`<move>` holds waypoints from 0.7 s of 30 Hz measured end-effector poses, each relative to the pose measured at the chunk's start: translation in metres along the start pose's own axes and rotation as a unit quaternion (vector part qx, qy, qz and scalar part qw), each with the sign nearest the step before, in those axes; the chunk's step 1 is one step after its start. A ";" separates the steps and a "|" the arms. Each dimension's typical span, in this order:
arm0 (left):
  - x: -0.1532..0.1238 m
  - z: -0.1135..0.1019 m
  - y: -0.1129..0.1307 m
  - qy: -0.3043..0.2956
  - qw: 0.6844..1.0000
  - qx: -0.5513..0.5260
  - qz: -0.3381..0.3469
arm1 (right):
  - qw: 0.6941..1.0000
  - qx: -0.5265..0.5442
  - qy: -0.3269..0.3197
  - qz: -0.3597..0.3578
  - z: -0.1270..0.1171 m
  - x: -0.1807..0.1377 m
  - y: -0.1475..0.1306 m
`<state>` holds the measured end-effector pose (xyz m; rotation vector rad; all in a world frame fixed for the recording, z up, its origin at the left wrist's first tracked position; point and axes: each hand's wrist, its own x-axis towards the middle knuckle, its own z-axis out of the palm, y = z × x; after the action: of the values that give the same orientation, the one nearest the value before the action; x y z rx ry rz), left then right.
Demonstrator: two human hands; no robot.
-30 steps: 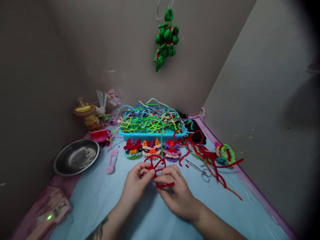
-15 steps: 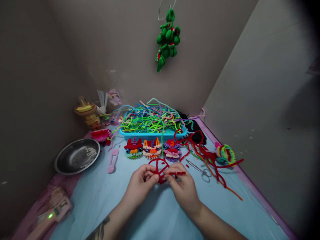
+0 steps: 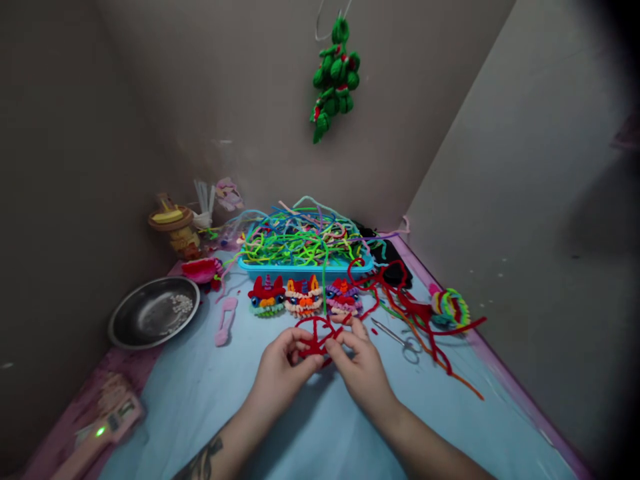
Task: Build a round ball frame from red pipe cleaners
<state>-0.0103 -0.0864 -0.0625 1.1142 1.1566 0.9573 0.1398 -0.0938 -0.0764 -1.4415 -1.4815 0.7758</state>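
Note:
Between my hands is a wheel-like ring of red pipe cleaners (image 3: pixel 315 327), with spokes meeting in its middle. My left hand (image 3: pixel 283 367) pinches its left and lower side between thumb and fingers. On the other side my right hand (image 3: pixel 357 360) is closed on the red pipe cleaner near the hub, thumb against the index finger; a short red end shows by its fingertips. Just beyond the ring stand three colourful pipe-cleaner animal heads: a red and green one (image 3: pixel 267 298), an orange and cream one (image 3: pixel 304 298) and a purple and red one (image 3: pixel 344 298).
Behind the heads is a blue tray (image 3: pixel 280 273) heaped with pipe cleaners. Scissors (image 3: pixel 400 340) and loose red and orange pipe cleaners (image 3: pixel 425 320) lie at right. Leftward are a pink clip (image 3: pixel 227 322), a metal bowl (image 3: pixel 145 320) with small white bits, and a pink glue gun (image 3: pixel 113 427).
My right hand has turned and shifted slightly; the red end that stuck out rightward now points up and away by its fingers. My left thumb has moved a little to the right.

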 end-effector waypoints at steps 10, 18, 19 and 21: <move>0.003 -0.001 0.005 0.021 0.998 -0.052 -0.043 | 0.980 -0.037 0.110 -0.160 -0.010 0.001 0.006; 0.003 -0.004 0.007 -0.007 0.996 -0.052 -0.065 | 0.927 -0.214 0.067 -0.300 -0.020 0.005 0.002; 0.003 -0.004 0.008 -0.005 0.996 -0.050 -0.067 | 0.926 -0.220 0.065 -0.300 -0.020 0.005 0.002; 0.003 -0.003 0.009 0.000 0.997 -0.043 -0.068 | 0.921 -0.222 0.069 -0.312 -0.020 0.004 0.002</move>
<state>-0.0133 -0.0816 -0.0548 0.9538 1.1652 0.8935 0.1592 -0.0927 -0.0690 -1.1801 -1.9323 -0.0607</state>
